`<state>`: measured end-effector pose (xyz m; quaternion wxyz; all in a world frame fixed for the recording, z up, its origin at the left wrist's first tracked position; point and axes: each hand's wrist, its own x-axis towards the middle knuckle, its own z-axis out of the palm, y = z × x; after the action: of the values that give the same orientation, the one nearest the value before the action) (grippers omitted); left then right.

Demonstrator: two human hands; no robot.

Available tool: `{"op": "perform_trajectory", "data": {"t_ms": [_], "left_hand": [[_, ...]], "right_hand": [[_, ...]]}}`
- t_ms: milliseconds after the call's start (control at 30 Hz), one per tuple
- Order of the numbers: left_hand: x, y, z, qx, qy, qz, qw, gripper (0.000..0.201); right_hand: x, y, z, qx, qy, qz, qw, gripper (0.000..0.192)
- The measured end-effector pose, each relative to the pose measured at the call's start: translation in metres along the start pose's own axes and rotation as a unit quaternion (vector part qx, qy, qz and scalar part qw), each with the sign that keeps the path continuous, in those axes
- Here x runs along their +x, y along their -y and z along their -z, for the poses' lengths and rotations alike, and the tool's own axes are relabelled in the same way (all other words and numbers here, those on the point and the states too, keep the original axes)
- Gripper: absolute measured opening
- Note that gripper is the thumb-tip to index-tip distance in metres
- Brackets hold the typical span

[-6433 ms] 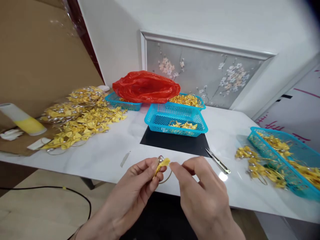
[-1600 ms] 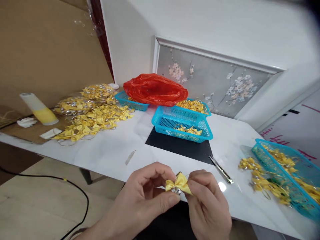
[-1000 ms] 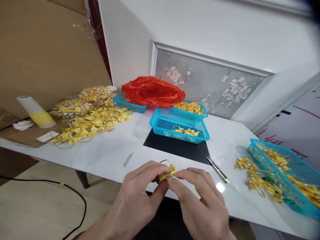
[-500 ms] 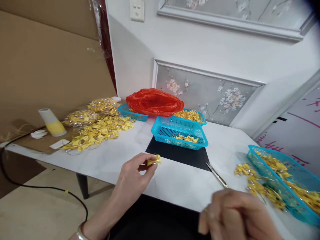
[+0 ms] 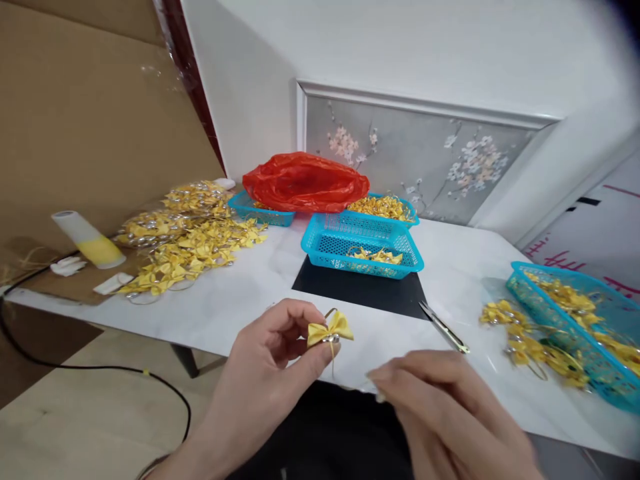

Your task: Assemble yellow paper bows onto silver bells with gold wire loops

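My left hand (image 5: 280, 360) pinches a small yellow ribbon bow (image 5: 332, 328) between thumb and fingertips. Silvery beads sit at the bow's middle, with a thin cord looping above it and a strand hanging below. To the right, my right hand (image 5: 445, 413) is closed in a pinch, apart from the bow and blurred by motion. What its fingertips hold, if anything, is too small to tell. Beyond that hand lie thread snips (image 5: 444, 327), beside a black mat (image 5: 360, 292). On the mat stands a blue basket (image 5: 320, 257) with a few yellow bows inside.
A heap of yellow bows (image 5: 195, 257) covers the table's left side, near a yellow-and-white cone (image 5: 90, 240). A red plastic bag (image 5: 305, 183) rests on baskets at the back. At right, another blue basket (image 5: 555, 319) holds bows, with loose bows (image 5: 530, 340) beside it.
The bow has come up and right in my left hand and now shows more fully. My right hand has moved left, closer to it. The view has shifted slightly downward.
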<state>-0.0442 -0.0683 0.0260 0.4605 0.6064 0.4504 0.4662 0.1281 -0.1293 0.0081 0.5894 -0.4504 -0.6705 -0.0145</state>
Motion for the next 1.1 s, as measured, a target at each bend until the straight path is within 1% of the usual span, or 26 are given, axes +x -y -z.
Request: {"op": "perform_trajectory", "data": {"t_ms": [67, 133, 300, 400, 600, 767, 967, 1033, 1100], "left_hand": [[-0.002, -0.005, -0.002, 0.004, -0.006, 0.003, 1.0, 0.012], [-0.002, -0.006, -0.004, 0.018, -0.017, -0.001, 1.0, 0.012], [-0.005, -0.005, -0.008, 0.043, -0.036, -0.024, 0.998, 0.01], [-0.006, -0.006, -0.009, 0.045, -0.04, -0.028, 0.998, 0.012], [-0.004, -0.007, -0.01, 0.043, -0.044, -0.017, 0.998, 0.016], [-0.005, -0.007, -0.011, 0.053, -0.051, -0.033, 0.997, 0.017], [-0.005, -0.009, -0.011, 0.068, -0.064, -0.055, 0.994, 0.014], [-0.005, -0.009, -0.01, 0.064, -0.056, -0.035, 0.996, 0.012], [-0.003, -0.007, -0.009, 0.052, -0.035, -0.004, 0.998, 0.012]], "right_hand": [[0.003, 0.003, -0.015, 0.023, 0.0, -0.026, 0.999, 0.016], [0.004, 0.005, -0.023, 0.017, -0.005, -0.04, 0.999, 0.014], [0.004, 0.013, -0.027, -0.023, -0.01, -0.068, 0.997, 0.013], [0.004, 0.018, -0.027, -0.057, 0.001, -0.083, 0.995, 0.013], [0.008, 0.016, -0.025, -0.1, 0.036, -0.039, 0.994, 0.016], [0.013, 0.012, -0.024, -0.109, 0.052, 0.007, 0.993, 0.018], [0.012, 0.015, -0.026, -0.116, 0.049, 0.009, 0.992, 0.019], [0.013, 0.014, -0.024, -0.109, 0.042, 0.007, 0.993, 0.017], [0.015, 0.01, -0.02, -0.099, 0.051, 0.022, 0.994, 0.014]]}}
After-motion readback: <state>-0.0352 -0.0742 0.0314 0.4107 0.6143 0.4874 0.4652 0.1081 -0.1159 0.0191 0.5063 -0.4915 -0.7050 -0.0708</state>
